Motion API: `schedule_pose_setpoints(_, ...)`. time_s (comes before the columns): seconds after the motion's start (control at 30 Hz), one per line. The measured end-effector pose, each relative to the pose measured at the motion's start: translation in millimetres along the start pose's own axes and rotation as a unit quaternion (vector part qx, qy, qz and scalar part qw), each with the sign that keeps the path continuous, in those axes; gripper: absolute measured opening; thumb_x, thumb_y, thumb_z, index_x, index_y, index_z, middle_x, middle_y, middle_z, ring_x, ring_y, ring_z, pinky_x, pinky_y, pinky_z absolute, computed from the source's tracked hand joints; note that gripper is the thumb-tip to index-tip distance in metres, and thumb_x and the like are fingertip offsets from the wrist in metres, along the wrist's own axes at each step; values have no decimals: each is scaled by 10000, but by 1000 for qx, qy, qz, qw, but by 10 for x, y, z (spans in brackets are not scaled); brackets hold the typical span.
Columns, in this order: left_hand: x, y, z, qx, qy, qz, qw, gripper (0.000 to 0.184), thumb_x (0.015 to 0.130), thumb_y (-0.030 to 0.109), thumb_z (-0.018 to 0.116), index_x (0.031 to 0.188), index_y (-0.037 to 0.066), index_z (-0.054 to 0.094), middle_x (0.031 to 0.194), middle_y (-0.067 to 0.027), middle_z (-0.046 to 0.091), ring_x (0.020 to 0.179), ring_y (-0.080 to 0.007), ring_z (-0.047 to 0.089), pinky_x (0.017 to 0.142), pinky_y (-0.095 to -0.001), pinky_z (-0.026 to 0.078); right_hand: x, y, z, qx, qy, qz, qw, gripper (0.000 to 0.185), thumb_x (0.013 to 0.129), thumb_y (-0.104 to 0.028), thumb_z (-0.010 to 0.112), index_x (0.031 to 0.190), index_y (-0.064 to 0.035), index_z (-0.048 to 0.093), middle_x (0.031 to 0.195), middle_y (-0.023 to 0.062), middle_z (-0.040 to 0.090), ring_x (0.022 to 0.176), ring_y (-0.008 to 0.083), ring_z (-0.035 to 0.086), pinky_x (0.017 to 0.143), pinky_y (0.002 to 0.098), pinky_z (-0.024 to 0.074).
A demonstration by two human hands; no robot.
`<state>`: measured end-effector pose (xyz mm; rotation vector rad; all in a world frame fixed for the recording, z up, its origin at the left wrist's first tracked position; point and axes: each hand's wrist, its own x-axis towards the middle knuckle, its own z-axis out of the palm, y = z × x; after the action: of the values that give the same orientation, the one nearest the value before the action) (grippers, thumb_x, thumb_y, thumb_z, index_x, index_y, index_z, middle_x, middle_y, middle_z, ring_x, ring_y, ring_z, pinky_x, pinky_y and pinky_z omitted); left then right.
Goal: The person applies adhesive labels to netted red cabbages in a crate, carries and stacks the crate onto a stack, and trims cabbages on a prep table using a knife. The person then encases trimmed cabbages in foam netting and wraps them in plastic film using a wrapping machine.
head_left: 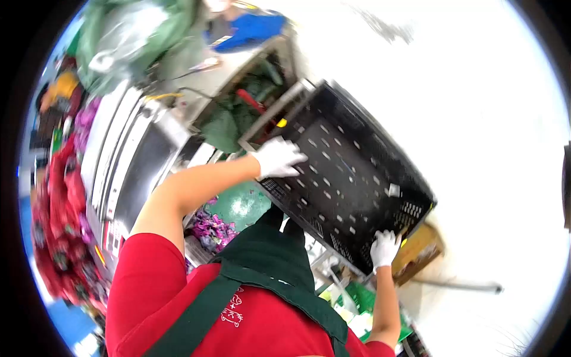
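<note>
A large black plastic crate (345,178) with a slotted bottom lies tilted across the middle of the view, its inside facing up. A small white piece (393,190) is inside it, near the right end. My left hand (279,157), in a white glove, reaches over the crate's left end with its fingers spread; motion blurs whether it touches. My right hand (385,249), also gloved in white, is at the near right corner, fingers curled over the rim.
A metal-framed machine (140,160) stands at left, near red mesh bags (59,208). A green plastic bag (119,44) and blue cloth (253,30) are at upper left. Purple pieces (213,232) lie below my left arm. A brown box (419,253) is beyond my right hand.
</note>
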<state>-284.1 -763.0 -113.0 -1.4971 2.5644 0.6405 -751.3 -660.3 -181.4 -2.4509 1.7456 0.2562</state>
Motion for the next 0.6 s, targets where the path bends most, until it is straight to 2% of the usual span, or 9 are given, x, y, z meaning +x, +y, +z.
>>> schedule_pose_setpoints(0.07,-429,446,-239,-179,55,-7,982,491,847,394,620,1253,120,585,1155,-155,635,1008,-336,613,882,-400,499,35,-91,14,109,12,39,993,220,777,-155,602,978,-122,685,1017,110,644,1074,333,563,992,489,394)
schedule_pose_setpoints(0.1,-689,629,-305,-228,67,3,971,486,866,381,611,1279,126,573,1193,-149,626,1052,-323,604,906,-396,489,96,-199,-83,211,13,53,976,201,794,-135,586,952,-82,699,978,146,663,986,348,601,902,462,453)
schedule_pose_setpoints(0.13,-958,762,-280,-254,75,-3,964,483,873,377,608,1288,132,570,1183,-145,629,1059,-325,601,910,-394,487,208,-336,-160,258,9,55,965,213,809,-110,567,960,-41,700,976,185,667,946,362,615,886,442,470)
schedule_pose_setpoints(0.23,-1731,1033,-450,-318,70,-70,943,493,890,380,593,1328,157,545,1159,-139,633,1068,-332,595,916,-392,482,558,-1077,-657,398,21,-1,917,235,864,-79,529,1014,5,688,1017,174,675,985,299,620,912,386,466)
schedule_pose_setpoints(0.33,-2546,1157,-574,-350,140,-180,909,512,914,394,563,1370,171,497,1152,-153,627,1062,-346,590,917,-405,479,912,-2147,-1242,528,-27,-65,846,257,900,-61,486,1062,16,669,1077,142,672,1050,246,606,959,350,438)
schedule_pose_setpoints(0.43,-3331,1161,-586,-358,274,-260,854,498,927,387,550,1375,177,492,1157,-151,626,1065,-351,587,924,-408,475,1143,-3243,-1712,550,-71,-148,819,293,928,-60,462,1159,25,619,1169,128,635,1119,225,569,1017,329,390)
schedule_pose_setpoints(0.5,-3857,1134,-600,-360,348,-306,810,480,930,346,570,1355,129,514,1198,-145,619,1082,-322,599,942,-387,473,1281,-3860,-1846,597,-71,-123,789,326,947,-73,453,1238,24,562,1267,124,576,1190,219,516,1046,317,357)
schedule_pose_setpoints(0.53,-4101,1097,-573,-357,395,-325,781,470,928,349,572,1335,116,529,1199,-138,623,1077,-301,610,937,-372,480,1385,-4107,-1917,598,-101,-123,786,371,966,-137,452,1319,-38,507,1362,99,500,1271,219,437,1080,358,306)
schedule_pose_setpoints(0.6,-4665,1040,-595,-366,465,-364,719,449,927,320,582,1304,78,549,1226,-129,617,1098,-259,617,957,-347,476,1638,-4561,-1875,649,-142,-31,747,438,969,-281,458,1388,-152,445,1442,59,416,1337,229,350,1101,433,236)
